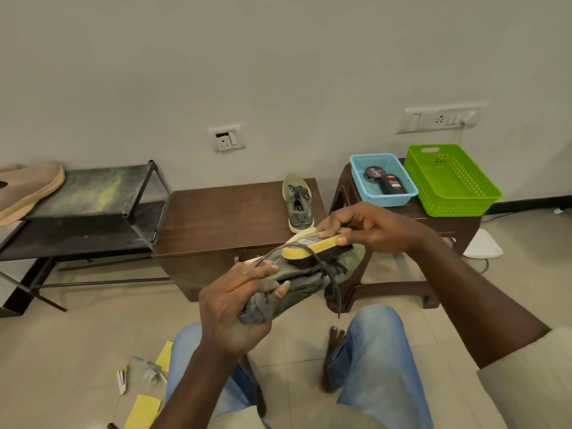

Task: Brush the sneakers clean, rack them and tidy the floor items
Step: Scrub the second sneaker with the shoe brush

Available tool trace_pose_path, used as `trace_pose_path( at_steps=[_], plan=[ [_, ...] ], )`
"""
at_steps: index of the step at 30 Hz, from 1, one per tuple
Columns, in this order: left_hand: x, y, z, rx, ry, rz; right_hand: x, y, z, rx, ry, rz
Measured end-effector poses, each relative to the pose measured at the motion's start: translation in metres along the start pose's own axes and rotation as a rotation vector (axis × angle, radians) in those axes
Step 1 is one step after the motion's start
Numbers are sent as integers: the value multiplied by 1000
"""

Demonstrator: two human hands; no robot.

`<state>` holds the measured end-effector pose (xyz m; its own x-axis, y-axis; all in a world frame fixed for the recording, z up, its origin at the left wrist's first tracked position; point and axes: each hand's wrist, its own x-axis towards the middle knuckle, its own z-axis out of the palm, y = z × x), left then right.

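Note:
My left hand (pixel 238 308) grips the heel end of a grey-green sneaker (pixel 305 281) held above my knees, its dark laces dangling. My right hand (pixel 368 227) holds a yellow-backed shoe brush (pixel 312 247) with dark bristles pressed on the sneaker's upper. The second sneaker (pixel 297 202) stands on the low brown table (pixel 216 218), toe toward the wall. A black metal shoe rack (pixel 99 209) stands at the left. Yellow papers (pixel 143 410), a white clip-like item (pixel 121 380) and clear scraps (pixel 148 368) lie on the floor at lower left.
A brown stool (pixel 439 212) at the right carries a blue basket (pixel 382 179) holding a polish tin and a bottle, and an empty green basket (pixel 448 181). A beige cushion-like thing (pixel 28 187) rests on the rack's top. A white object (pixel 483 244) lies beside the stool.

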<state>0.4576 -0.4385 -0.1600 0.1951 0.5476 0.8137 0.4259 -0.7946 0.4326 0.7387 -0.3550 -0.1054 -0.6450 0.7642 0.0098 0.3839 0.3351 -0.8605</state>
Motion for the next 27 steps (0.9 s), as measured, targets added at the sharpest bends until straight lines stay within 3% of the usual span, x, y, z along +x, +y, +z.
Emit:
trace_pose_path(
  at_steps=[6, 11, 14, 21, 27],
  plan=[
    [-1, -1, -9, 8, 14, 28, -11, 31, -35, -181, 193, 171],
    [1, -2, -5, 9, 17, -24, 1, 5, 1, -19, 53, 54],
    [0, -1, -6, -11, 20, -16, 1, 7, -1, -12, 58, 62],
    [-1, -3, -11, 14, 81, -70, -4, 36, -13, -327, 418, 303],
    [-2, -2, -4, 22, 197, -211, -3, -6, 75, -344, 676, 235]
  ],
)
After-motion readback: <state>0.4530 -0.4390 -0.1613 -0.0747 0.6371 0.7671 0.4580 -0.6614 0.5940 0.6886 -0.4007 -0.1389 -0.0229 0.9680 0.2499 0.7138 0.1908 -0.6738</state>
